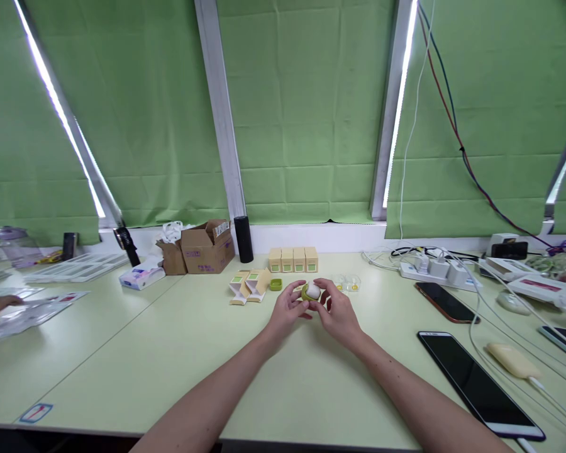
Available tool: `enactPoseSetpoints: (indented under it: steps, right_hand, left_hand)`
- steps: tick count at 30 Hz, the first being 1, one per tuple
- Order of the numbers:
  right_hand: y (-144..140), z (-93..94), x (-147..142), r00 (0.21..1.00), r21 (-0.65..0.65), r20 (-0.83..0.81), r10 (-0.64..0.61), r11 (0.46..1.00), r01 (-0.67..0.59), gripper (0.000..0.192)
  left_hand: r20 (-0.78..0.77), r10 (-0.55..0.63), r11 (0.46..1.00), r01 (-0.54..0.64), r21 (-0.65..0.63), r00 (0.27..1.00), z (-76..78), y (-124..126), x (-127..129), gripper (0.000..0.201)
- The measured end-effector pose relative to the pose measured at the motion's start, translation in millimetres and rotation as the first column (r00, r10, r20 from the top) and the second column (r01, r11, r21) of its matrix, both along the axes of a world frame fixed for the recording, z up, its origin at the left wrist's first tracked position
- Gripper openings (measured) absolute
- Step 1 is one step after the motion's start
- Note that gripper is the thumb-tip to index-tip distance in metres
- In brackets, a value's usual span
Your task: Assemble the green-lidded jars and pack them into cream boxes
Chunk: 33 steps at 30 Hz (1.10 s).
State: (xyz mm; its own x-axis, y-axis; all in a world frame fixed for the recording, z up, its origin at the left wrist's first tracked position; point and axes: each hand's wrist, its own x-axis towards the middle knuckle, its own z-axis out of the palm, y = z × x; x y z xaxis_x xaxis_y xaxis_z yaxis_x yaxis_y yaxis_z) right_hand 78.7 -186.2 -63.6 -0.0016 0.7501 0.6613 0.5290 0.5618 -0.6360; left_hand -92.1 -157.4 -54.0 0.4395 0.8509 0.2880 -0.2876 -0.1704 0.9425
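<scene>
Between my two hands, above the table, is a small green cup-like piece [305, 296] with a rounded white piece [313, 290] in or against it. My left hand [290, 306] grips its left side with thumb and fingers. From the right, my right hand [336, 309] holds it the same way. Just beyond my left hand sits a small square green container [276, 285], with opened cream cartons [250, 286] to its left. Several closed cream boxes [293, 260] stand in a row behind. Clear plastic cups with yellow centres [353, 283] lie past my right hand.
Phones [481, 380], a power strip [441, 275], a mouse [513, 302] and loose cables cover the right side. At the back left are a cardboard box [207, 248], a tissue pack [142, 275] and a black cylinder [243, 240]. Another person's hand [0, 307] touches plastic bags [33, 316] far left.
</scene>
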Motion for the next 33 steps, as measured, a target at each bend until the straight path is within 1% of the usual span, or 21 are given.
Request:
enactPoseSetpoints:
  steps: [3, 5, 7, 9, 12, 14, 16, 20, 24, 28, 31, 33]
  right_hand:
    - [2.6, 2.7, 0.5, 0.980, -0.089, -0.193, 0.046, 0.994, -0.064, 0.036]
    - [4.6, 4.0, 0.7, 0.946, -0.136, -0.318, 0.067, 0.984, -0.115, 0.042]
    - [6.7, 4.5, 0.5, 0.902, -0.173, -0.426, 0.077, 0.971, -0.165, 0.052]
    - [8.2, 4.9, 0.0, 0.853, -0.211, -0.516, 0.074, 0.955, -0.211, 0.061]
    - [8.5, 6.3, -1.0, 0.790, -0.274, -0.611, 0.053, 0.922, -0.274, 0.067]
    - [7.7, 7.4, -1.5, 0.762, -0.305, -0.646, 0.040, 0.902, -0.306, 0.067]
    - [7.0, 8.1, -1.9, 0.739, -0.319, -0.673, 0.027, 0.891, -0.323, 0.066]
    - [8.2, 6.2, -3.0, 0.702, -0.336, -0.713, 0.007, 0.875, -0.349, 0.064]
    - [9.8, 2.3, -5.0, 0.713, -0.338, -0.701, 0.021, 0.871, -0.357, 0.062]
    - [7.1, 1.9, -6.8, 0.731, -0.346, -0.680, 0.050, 0.858, -0.380, 0.061]
    - [6.7, 3.6, -5.9, 0.736, -0.345, -0.674, 0.063, 0.854, -0.389, 0.061]
    - [9.8, 3.7, -2.5, 0.769, -0.350, -0.637, 0.054, 0.869, -0.351, 0.062]
  left_hand:
    - [-0.090, 0.132, 0.990, -0.127, 0.060, 0.987, 1.2, 0.9, -4.1, 0.053]
    - [-0.140, 0.227, 0.969, -0.209, 0.128, 0.964, 2.0, 1.2, -5.6, 0.046]
    - [-0.188, 0.324, 0.931, -0.276, 0.240, 0.927, 2.5, 1.3, -6.7, 0.040]
    - [-0.219, 0.421, 0.861, -0.311, 0.403, 0.880, 2.7, 1.2, -7.8, 0.042]
    - [-0.223, 0.524, 0.709, -0.277, 0.648, 0.822, 2.2, 0.3, -9.4, 0.053]
    - [-0.228, 0.557, 0.628, -0.226, 0.745, 0.798, 1.7, -1.0, -9.6, 0.057]
    - [-0.248, 0.575, 0.588, -0.182, 0.788, 0.780, 1.0, -2.7, -9.2, 0.058]
    - [-0.297, 0.582, 0.569, -0.118, 0.814, 0.757, -0.1, -4.6, -7.7, 0.057]
    - [-0.320, 0.575, 0.563, -0.079, 0.823, 0.753, -1.0, -3.0, -7.3, 0.055]
    - [-0.312, 0.546, 0.587, -0.089, 0.805, 0.778, -2.6, -0.1, -7.5, 0.053]
    - [-0.298, 0.552, 0.615, -0.139, 0.776, 0.779, -3.6, 1.4, -7.6, 0.047]
    - [-0.290, 0.555, 0.648, -0.187, 0.738, 0.779, -3.6, 2.5, -7.4, 0.043]
